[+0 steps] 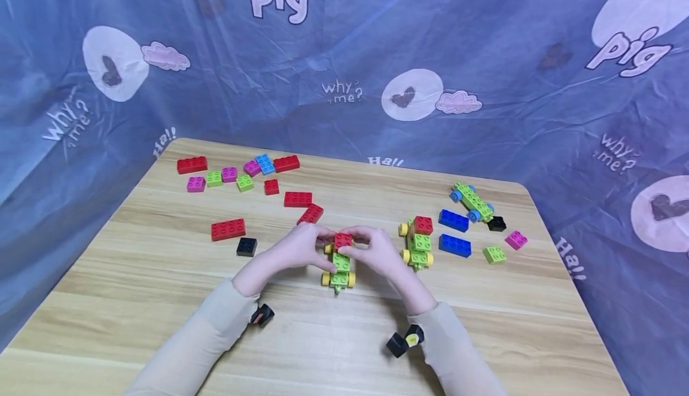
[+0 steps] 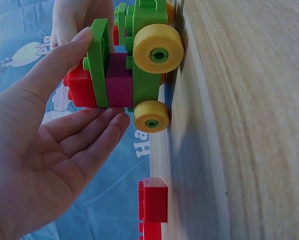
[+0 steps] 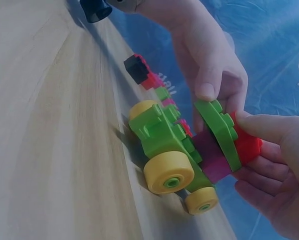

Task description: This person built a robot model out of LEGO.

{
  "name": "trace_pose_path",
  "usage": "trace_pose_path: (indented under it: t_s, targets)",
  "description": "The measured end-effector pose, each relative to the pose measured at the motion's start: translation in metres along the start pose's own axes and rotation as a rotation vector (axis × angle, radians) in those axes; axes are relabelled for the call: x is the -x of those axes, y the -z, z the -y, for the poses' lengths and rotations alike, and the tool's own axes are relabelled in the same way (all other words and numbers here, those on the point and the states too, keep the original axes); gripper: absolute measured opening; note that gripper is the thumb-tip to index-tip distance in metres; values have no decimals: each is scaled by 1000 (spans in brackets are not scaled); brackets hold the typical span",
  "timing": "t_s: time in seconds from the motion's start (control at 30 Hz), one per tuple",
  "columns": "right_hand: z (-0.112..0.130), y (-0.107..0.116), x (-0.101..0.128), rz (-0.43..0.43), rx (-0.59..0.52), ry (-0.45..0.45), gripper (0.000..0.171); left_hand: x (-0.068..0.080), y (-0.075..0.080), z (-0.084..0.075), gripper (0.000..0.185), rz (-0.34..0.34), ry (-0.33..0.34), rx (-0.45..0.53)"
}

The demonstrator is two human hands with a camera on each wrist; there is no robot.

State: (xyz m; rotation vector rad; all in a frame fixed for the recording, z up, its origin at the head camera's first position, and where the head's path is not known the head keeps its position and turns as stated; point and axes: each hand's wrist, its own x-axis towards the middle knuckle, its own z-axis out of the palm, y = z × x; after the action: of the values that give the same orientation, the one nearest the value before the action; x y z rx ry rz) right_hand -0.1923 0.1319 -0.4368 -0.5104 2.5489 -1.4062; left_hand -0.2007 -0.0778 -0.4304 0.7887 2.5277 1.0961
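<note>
Between both hands stands a toy brick car (image 1: 340, 280) with yellow wheels. On its green base sit a purple brick (image 2: 119, 81), a green brick (image 2: 98, 70) and, topmost, a red brick (image 1: 342, 241). The left hand (image 1: 301, 246) holds the car from its left side, the thumb at the green brick's edge and the fingertips beside the purple brick. From the other side the right hand (image 1: 378, 255) pinches the red brick, thumb against it and fingers across from it. In the right wrist view the green brick (image 3: 222, 132) looks tilted against the purple one.
A similar toy car (image 1: 421, 243) stands to the right, near two blue bricks (image 1: 454, 244). Farther back is a green car base (image 1: 472, 201) with blue wheels. Several loose bricks, including a long red brick (image 1: 228, 229) and a black brick (image 1: 246, 246), lie at left.
</note>
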Motion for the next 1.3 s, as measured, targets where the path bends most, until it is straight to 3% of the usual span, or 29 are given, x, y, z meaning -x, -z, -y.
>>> trace_pose_path:
  t_s: [0.53,0.83,1.1,1.3]
  targets:
    - [6,3,3,7,94,46,45,2,1,-5,75,6,17,-14]
    - [2,7,8,-28,61,34,52,3,7,-7,79,17,48,-14]
    - [-4,12,12,-38,93,108,44,2,12,-4,57,-11,10,13]
    - [-5,10,12,-35,98,103,42,1,10,-5,47,-42,-16,3]
